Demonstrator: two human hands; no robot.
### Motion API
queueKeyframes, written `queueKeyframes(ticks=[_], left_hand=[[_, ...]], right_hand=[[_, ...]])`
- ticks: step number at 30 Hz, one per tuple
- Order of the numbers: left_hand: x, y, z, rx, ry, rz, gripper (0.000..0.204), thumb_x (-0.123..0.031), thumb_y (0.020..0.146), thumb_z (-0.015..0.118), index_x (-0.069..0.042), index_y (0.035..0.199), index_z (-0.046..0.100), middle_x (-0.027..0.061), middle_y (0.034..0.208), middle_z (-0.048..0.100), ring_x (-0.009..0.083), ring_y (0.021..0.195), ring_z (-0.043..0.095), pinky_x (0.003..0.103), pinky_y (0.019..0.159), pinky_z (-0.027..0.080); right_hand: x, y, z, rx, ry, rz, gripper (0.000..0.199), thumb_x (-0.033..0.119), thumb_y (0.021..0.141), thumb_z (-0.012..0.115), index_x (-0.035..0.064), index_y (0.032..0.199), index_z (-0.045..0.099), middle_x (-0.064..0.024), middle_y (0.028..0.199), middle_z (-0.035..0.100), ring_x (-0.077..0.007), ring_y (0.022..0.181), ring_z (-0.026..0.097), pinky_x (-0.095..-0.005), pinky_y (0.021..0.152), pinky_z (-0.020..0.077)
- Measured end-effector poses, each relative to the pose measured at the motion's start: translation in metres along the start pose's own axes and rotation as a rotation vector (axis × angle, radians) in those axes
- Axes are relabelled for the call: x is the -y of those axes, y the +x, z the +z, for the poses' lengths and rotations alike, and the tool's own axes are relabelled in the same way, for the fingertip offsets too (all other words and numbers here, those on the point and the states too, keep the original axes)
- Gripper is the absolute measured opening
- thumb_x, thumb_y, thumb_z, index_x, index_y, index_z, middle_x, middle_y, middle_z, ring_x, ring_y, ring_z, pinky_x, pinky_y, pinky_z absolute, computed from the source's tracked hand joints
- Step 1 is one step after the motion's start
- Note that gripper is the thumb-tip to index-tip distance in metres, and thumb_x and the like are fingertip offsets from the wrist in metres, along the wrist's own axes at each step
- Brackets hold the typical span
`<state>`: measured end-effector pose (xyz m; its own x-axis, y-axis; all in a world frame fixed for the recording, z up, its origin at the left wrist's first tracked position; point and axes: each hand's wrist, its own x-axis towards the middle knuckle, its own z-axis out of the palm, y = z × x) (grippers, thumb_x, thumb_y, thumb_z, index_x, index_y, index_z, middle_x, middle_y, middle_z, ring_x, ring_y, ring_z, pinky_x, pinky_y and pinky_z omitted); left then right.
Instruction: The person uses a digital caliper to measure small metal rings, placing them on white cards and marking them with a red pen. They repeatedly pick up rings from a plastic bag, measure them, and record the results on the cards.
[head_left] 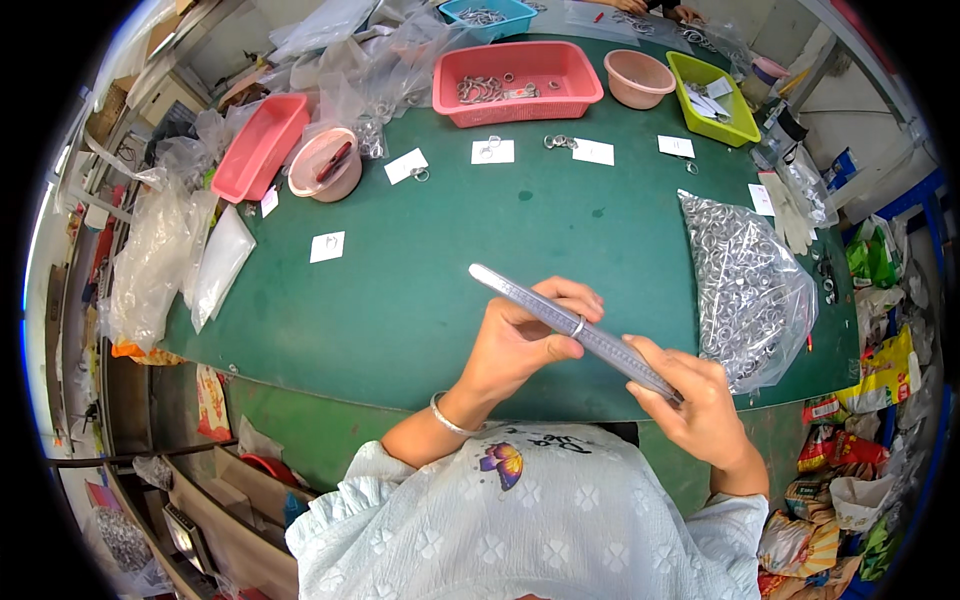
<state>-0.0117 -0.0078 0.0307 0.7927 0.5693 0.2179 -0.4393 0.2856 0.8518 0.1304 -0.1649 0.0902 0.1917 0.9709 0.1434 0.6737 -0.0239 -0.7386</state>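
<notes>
Green felt is covering the worktable [430, 260], with pink baskets [515, 80] and small white cards [492, 151] lying along its far side and a clear bag of metal rings [745, 285] resting at the right. Near the person's chest, the right hand [695, 405] is gripping the thick end of a tapered ring-sizing stick [570, 328], which is slanting up and to the left. The left hand [520, 340] is closing its fingers around a small silver ring [578, 326] sitting midway along the stick. Sizing appears to be in hand; judging the fit is calling for pushing the ring gently until it is seating snugly.
</notes>
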Motion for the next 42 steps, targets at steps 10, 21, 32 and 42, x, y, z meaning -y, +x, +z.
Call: queueKeyframes(ticks=[10, 21, 32, 42], left_hand=[[0.000, 0.000, -0.001, 0.016, -0.037, -0.024, 0.038, -0.027, 0.066, 0.080, 0.000, 0.090, 0.068, 0.0107, 0.095, 0.060, 0.0287, 0.101, 0.054, 0.042, 0.090, 0.042], [-0.003, 0.000, -0.002, 0.020, -0.052, -0.046, 0.040, -0.029, 0.064, 0.080, 0.000, 0.090, 0.068, 0.0103, 0.094, 0.059, 0.0276, 0.098, 0.054, 0.042, 0.089, 0.042], [-0.003, -0.003, -0.006, 0.032, -0.067, -0.080, 0.041, -0.028, 0.065, 0.080, 0.000, 0.092, 0.067, 0.0110, 0.093, 0.059, 0.0270, 0.096, 0.054, 0.039, 0.085, 0.042], [0.000, -0.004, -0.011, 0.060, -0.020, 0.019, 0.030, -0.012, 0.071, 0.077, 0.001, 0.096, 0.066, 0.0083, 0.094, 0.060, 0.0165, 0.089, 0.057, 0.029, 0.078, 0.047]], right_hand=[[-0.002, -0.001, 0.002, -0.004, 0.008, -0.032, 0.043, 0.005, 0.078, 0.066, 0.0041, 0.120, 0.055, -0.0132, 0.067, 0.055, -0.0244, 0.050, 0.052, -0.0344, 0.047, 0.0432], [-0.001, 0.000, 0.002, -0.002, 0.045, -0.042, 0.043, 0.004, 0.077, 0.066, 0.0024, 0.119, 0.055, -0.0137, 0.068, 0.057, -0.0228, 0.051, 0.053, -0.0331, 0.048, 0.0436], [0.000, 0.000, 0.003, -0.007, 0.052, -0.045, 0.041, 0.004, 0.077, 0.066, 0.0014, 0.117, 0.056, -0.0142, 0.070, 0.058, -0.0226, 0.053, 0.054, -0.0326, 0.050, 0.0445], [-0.002, 0.000, 0.005, -0.018, 0.011, -0.057, 0.043, 0.005, 0.077, 0.067, 0.0045, 0.118, 0.057, -0.0119, 0.064, 0.054, -0.0205, 0.047, 0.049, -0.0325, 0.045, 0.0414]])
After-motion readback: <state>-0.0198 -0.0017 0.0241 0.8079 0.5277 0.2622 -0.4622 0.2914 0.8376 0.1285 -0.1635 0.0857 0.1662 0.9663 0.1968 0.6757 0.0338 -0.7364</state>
